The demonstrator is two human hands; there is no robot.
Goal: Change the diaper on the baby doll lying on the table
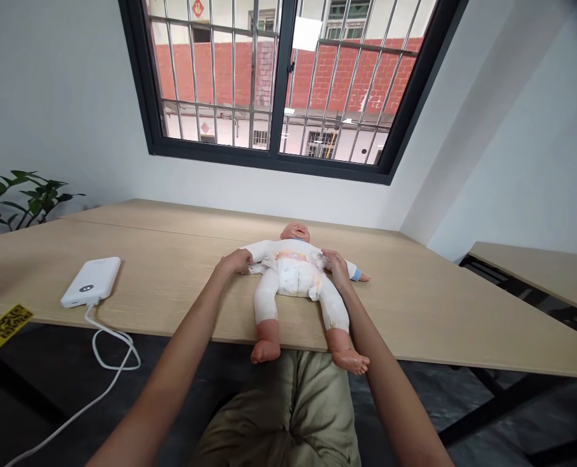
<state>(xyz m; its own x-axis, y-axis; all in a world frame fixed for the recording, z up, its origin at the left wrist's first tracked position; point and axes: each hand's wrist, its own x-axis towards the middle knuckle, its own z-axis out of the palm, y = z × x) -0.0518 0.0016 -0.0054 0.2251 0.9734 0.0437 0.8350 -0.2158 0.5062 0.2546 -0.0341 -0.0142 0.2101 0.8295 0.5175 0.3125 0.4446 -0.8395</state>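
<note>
A baby doll (269,292) in a white cloth suit lies on its back, head toward the window and bare feet at the table's front edge. Around its hips is a white diaper (295,275) with a coloured waistband. On the left, my left hand (238,261) is closed on the diaper's loose side flap, close to the doll's arm. At the opposite hip my right hand (336,266) grips the other side of the diaper with bent fingers. My fingertips are partly hidden in both places.
A white power bank (93,282) lies at the left, its white cable (118,373) hanging over the edge of the wooden table (172,285). A green plant (23,198) stands far left. Behind the table is a barred window (273,159); another table (536,269) is at right.
</note>
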